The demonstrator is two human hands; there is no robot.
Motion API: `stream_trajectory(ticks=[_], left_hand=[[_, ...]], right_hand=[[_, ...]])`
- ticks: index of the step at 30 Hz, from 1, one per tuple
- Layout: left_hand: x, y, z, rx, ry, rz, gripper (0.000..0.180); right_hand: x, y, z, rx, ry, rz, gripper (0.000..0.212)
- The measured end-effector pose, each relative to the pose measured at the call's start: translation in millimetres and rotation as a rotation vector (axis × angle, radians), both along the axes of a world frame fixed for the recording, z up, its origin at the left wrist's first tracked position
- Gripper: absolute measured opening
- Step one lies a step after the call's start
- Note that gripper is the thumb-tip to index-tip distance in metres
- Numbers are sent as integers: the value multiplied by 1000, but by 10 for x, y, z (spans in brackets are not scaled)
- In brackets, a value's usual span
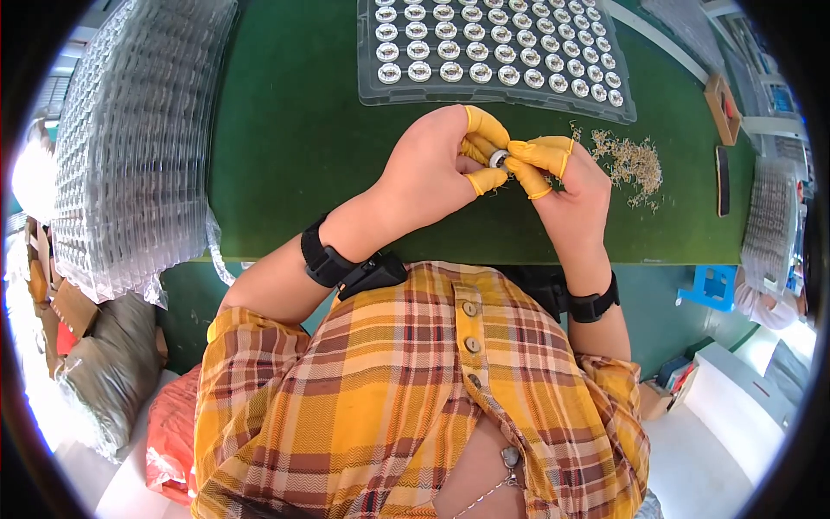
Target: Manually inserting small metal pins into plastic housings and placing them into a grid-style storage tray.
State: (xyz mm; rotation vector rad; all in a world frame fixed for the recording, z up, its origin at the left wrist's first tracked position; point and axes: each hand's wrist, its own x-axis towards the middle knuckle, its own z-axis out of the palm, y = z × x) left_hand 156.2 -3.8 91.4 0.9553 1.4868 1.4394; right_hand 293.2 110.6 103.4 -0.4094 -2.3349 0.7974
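My left hand (435, 162), with yellow finger cots on its fingertips, grips a small round white-and-silver part (499, 159) between thumb and fingers. From the other side my right hand (568, 183), in the same yellow cots, pinches its fingertips together right at that part. Anything tiny between the right fingertips is too small to make out. Just right of the right hand lies a loose pile of small brass-coloured pieces (634, 164). Beyond both hands, a clear plastic tray (367, 86) holds rows of similar round silver parts (478, 73).
Tall stacks of clear plastic trays (138, 138) stand at the table's left. On the green tabletop (285, 130), a wooden box (723, 108) and a black bar (723, 181) sit at the right edge. A blue plastic holder (714, 284) is beyond the near right corner.
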Motion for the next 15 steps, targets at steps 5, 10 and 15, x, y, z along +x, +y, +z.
stream_trajectory(ticks=[5,10,15], left_hand=[[11,5,104,27,122,16,44],[-41,-60,123,213,478,90,47],[-164,-85,282,42,358,32,49]], right_hand=[[-11,96,68,-50,-14,99,22],[-35,48,145,-286,-106,55,19],[-201,150,280,-387,-229,134,15]])
